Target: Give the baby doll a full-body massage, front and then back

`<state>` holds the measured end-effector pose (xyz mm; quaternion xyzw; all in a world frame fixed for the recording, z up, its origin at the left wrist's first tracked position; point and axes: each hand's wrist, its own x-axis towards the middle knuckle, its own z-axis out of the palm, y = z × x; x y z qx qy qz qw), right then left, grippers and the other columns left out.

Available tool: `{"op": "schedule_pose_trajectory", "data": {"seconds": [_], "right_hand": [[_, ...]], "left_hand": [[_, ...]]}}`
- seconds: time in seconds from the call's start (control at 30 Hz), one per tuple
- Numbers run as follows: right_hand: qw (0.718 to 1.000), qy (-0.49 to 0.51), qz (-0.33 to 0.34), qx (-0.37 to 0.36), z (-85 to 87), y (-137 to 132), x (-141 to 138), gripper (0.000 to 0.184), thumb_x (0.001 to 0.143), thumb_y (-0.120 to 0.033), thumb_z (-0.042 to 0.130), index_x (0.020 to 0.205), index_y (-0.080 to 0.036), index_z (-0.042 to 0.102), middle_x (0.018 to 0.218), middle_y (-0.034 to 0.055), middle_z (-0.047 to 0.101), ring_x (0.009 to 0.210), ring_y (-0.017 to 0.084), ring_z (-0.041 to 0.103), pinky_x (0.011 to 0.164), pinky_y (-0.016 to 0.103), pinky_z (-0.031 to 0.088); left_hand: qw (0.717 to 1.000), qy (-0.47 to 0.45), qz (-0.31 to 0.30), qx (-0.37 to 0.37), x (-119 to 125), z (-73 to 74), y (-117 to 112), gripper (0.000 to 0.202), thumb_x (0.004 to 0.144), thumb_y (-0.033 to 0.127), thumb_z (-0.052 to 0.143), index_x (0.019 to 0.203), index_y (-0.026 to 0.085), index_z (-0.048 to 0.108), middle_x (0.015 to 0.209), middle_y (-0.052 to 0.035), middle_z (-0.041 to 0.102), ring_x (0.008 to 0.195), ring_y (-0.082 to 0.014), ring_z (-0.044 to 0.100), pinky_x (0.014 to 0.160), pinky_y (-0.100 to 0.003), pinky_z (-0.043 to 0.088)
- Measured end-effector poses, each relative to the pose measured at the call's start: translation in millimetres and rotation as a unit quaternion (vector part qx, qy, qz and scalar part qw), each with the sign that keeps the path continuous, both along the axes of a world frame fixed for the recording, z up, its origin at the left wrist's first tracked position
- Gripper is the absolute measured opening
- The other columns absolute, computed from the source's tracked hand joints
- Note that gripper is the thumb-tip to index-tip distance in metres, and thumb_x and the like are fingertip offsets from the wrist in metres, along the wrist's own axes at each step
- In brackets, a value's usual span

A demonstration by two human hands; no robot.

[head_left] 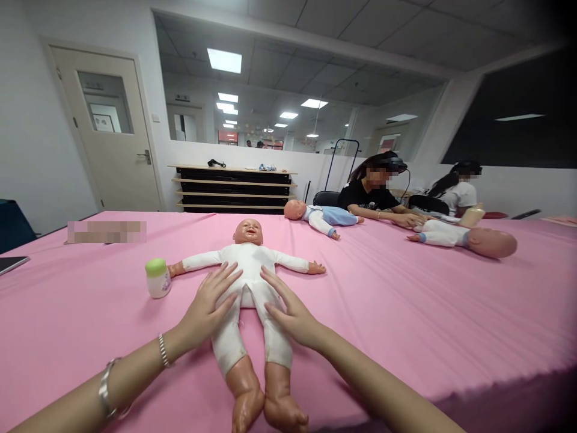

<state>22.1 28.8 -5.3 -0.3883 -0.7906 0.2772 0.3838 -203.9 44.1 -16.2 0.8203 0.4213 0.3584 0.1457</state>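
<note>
A baby doll (247, 258) in a white suit lies on its back on the pink table (406, 313), head away from me, arms spread, bare feet towards me. My left hand (208, 304) lies flat on the doll's left hip and belly with fingers stretched out. My right hand (288, 307) rests flat on the other side of the doll's hip and thigh, fingers spread. Neither hand grips anything. A small white jar with a green lid (158, 278) stands just left of the doll's arm.
Across the table two other people sit with a doll in blue (321, 218) and a doll in white (464, 237) with a bottle (472, 215) beside it. A tablet edge (12, 262) lies at far left. A door (108, 132) and low shelves (234, 189) stand behind.
</note>
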Motion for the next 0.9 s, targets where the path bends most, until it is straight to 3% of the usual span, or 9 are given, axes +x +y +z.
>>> {"op": "schedule_pose_trajectory", "data": {"seconds": [0.1,0.27,0.33,0.43,0.5,0.57,0.7,0.8,0.9], "right_hand": [[0.987,-0.158,0.019,0.015,-14.8,19.1,-7.0,0.059,0.085,-0.029,0.049,0.141,-0.021,0.032,0.151,0.0079,0.009,0.141,0.021,0.005,0.114,0.05,0.006],[0.963,-0.23,0.139,0.008,-16.6,-16.6,10.0,0.04,0.089,-0.028,0.042,0.128,-0.026,0.051,0.15,0.0012,0.02,0.141,0.022,0.001,0.114,0.049,0.011],[0.963,-0.208,0.173,-0.017,-12.3,-39.2,18.6,0.042,0.089,-0.026,0.042,0.13,-0.025,0.05,0.144,0.0035,0.034,0.141,0.021,0.01,0.113,0.047,0.015],[0.967,-0.112,0.206,-0.097,-5.9,-55.9,25.3,0.032,0.087,-0.03,0.048,0.113,-0.02,0.064,0.117,0.0083,0.062,0.12,0.021,0.05,0.111,0.046,0.022],[0.974,-0.011,0.168,-0.15,-1.7,-49.3,23.8,0.03,0.087,-0.036,0.05,0.099,-0.016,0.069,0.094,0.0083,0.07,0.092,0.018,0.065,0.102,0.043,0.038],[0.983,0.059,0.086,-0.151,1.5,-30.9,17.6,0.033,0.086,-0.039,0.05,0.1,-0.015,0.068,0.094,0.0087,0.069,0.09,0.018,0.065,0.093,0.039,0.047],[0.999,-0.001,0.013,-0.048,-4.1,10.7,1.4,0.052,0.087,-0.037,0.049,0.135,-0.02,0.042,0.142,0.0086,0.037,0.133,0.021,0.033,0.113,0.043,0.025],[0.99,-0.133,0.046,-0.021,-17.2,16.4,-0.9,0.056,0.088,-0.038,0.045,0.14,-0.02,0.033,0.151,0.0074,0.015,0.141,0.021,0.01,0.116,0.046,0.009],[0.976,-0.192,0.093,-0.046,-24.1,-5.9,8.3,0.048,0.091,-0.041,0.038,0.137,-0.027,0.038,0.152,0.0014,0.006,0.141,0.021,-0.002,0.115,0.047,0.003]], "left_hand": [[0.996,0.08,-0.016,-0.018,11.2,-16.3,10.4,0.056,0.092,0.043,0.035,0.144,0.028,0.022,0.151,-0.0031,0.011,0.14,-0.0256,0.004,0.11,-0.057,0.006],[0.965,0.156,-0.178,-0.115,-8.4,-22.4,-24.2,0.045,0.094,0.043,0.032,0.138,0.037,0.034,0.147,0.0018,0.025,0.14,-0.0238,0.006,0.109,-0.058,0.005],[0.956,0.123,-0.219,-0.154,-19.9,-17.2,-41.8,0.043,0.091,0.044,0.04,0.134,0.036,0.042,0.146,0.0004,0.029,0.139,-0.0246,0.015,0.11,-0.056,0.008],[0.934,0.01,-0.256,-0.25,-28.2,-4.7,-53.5,0.038,0.089,0.046,0.045,0.117,0.028,0.062,0.125,-0.0068,0.057,0.12,-0.0261,0.049,0.108,-0.051,0.025],[0.922,-0.076,-0.227,-0.303,-25.3,3.8,-46.5,0.041,0.088,0.049,0.044,0.106,0.021,0.068,0.097,-0.0087,0.07,0.096,-0.025,0.064,0.098,-0.047,0.042],[0.939,-0.133,-0.148,-0.281,-16.9,8.1,-29.3,0.043,0.087,0.05,0.044,0.105,0.018,0.067,0.095,-0.009,0.07,0.093,-0.0248,0.064,0.093,-0.043,0.047],[0.985,-0.105,-0.017,-0.133,1.6,-3.9,10.3,0.053,0.088,0.046,0.043,0.136,0.024,0.041,0.144,-0.0062,0.036,0.134,-0.024,0.029,0.111,-0.044,0.023],[0.995,0.018,-0.032,-0.093,2.6,-21.9,16.2,0.057,0.09,0.045,0.039,0.142,0.024,0.03,0.151,-0.0053,0.017,0.139,-0.0249,0.011,0.113,-0.049,0.012],[0.987,0.11,-0.095,-0.071,-8.9,-34.4,-5.2,0.048,0.093,0.042,0.032,0.14,0.031,0.032,0.152,0.0,0.011,0.14,-0.0247,0.006,0.112,-0.05,0.011]]}}
